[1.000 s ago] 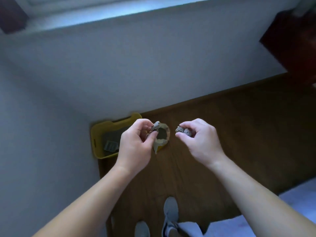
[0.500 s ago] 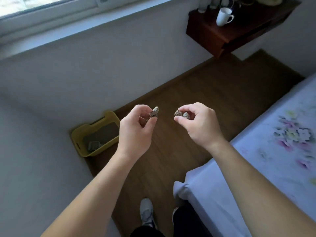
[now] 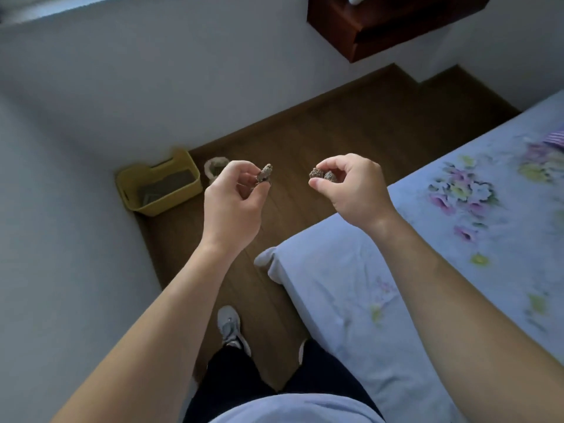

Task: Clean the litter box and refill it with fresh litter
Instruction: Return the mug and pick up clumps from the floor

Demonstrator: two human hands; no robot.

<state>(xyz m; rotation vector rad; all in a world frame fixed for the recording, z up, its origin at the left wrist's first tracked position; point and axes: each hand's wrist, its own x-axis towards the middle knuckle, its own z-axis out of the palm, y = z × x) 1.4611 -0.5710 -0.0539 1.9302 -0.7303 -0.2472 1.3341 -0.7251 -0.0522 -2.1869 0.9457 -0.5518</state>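
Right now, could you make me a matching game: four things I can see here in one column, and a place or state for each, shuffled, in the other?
Column one:
1. litter box
2. left hand
3. right hand
4. bed

Column two:
a. flowered sheet, right of the floor
b. yellow, on the floor against the wall
c. pinches a single clump
d. pinches a pair of clumps

Pairs: 1-b, 2-c, 3-d, 4-a.
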